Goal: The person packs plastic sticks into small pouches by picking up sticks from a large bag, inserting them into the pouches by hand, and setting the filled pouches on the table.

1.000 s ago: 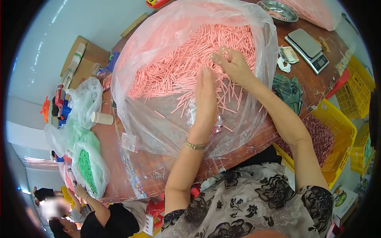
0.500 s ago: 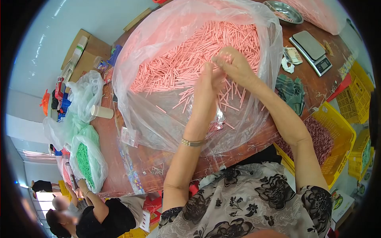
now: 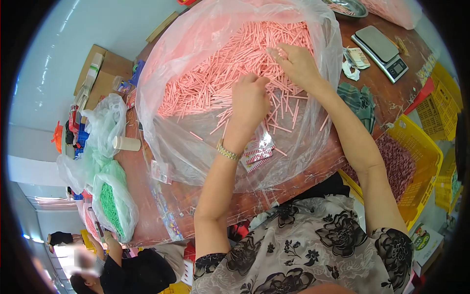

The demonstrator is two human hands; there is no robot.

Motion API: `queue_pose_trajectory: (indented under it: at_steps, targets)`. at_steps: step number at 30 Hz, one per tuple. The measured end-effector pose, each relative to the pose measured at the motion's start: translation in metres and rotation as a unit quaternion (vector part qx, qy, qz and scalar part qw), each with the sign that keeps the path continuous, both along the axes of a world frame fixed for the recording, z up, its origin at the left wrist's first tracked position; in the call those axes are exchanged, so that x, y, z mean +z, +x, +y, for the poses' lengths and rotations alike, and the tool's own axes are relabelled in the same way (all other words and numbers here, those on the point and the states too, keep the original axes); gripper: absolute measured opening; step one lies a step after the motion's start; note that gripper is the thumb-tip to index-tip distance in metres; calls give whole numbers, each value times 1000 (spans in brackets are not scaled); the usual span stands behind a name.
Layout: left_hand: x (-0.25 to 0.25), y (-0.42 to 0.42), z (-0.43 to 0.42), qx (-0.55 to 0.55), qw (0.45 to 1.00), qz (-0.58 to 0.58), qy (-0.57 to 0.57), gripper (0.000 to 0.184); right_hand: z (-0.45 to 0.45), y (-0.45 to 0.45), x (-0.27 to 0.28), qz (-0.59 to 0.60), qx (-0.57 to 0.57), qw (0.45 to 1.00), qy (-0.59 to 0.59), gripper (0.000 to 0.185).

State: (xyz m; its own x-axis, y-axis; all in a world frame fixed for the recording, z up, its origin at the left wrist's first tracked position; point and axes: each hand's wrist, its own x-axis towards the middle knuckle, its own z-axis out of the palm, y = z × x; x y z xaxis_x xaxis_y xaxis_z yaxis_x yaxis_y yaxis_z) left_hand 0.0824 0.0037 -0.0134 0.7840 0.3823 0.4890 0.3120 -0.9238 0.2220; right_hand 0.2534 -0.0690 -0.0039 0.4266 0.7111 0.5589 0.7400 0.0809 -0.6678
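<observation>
A heap of thin pink sticks (image 3: 205, 81) lies in a large clear plastic bag (image 3: 169, 142) spread open on the table. My left hand (image 3: 250, 99), palm down with fingers curled, is at the near edge of the heap; whatever its fingertips hold is hidden. Above the right part of the heap, my right hand (image 3: 297, 64) is closed around a few pink sticks, whose ends show by the thumb. Small printed packets (image 3: 258, 151) lie on the bag just below my left hand, with loose sticks around them.
Right of the bag are a digital scale (image 3: 379, 49), a green cloth (image 3: 356, 105) and a metal bowl (image 3: 350, 9). A yellow crate (image 3: 425, 169) stands beside the table. Leftward are a white cup (image 3: 127, 143) and a bag of green sticks (image 3: 111, 208). Another person (image 3: 132, 272) works at lower left.
My hands, close together before, have moved apart. The left has turned palm down and lowered onto the sticks; the right stays raised and closed. The view has shifted slightly.
</observation>
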Motion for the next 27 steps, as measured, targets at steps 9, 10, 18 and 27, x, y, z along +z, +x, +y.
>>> queue_pose_trajectory:
  at_steps: [9, 10, 18, 27]
  targets:
    - [-19, 26, 33, -44, 997, 26, 63, 15, -2, 2, 4, 72, 2, 995, 69, 41]
    - [-21, 24, 35, -48, 997, 9, 55, 13, -2, 3, 6, 80, 4, 994, 70, 41]
    - [14, 20, 12, 94, 910, -183, -360, 12, -2, 11, 4, 156, 66, 985, -46, 45]
    - [16, 3, -40, 55, 890, -254, -375, 31, 16, -16, -31, 217, 117, 969, 30, 43]
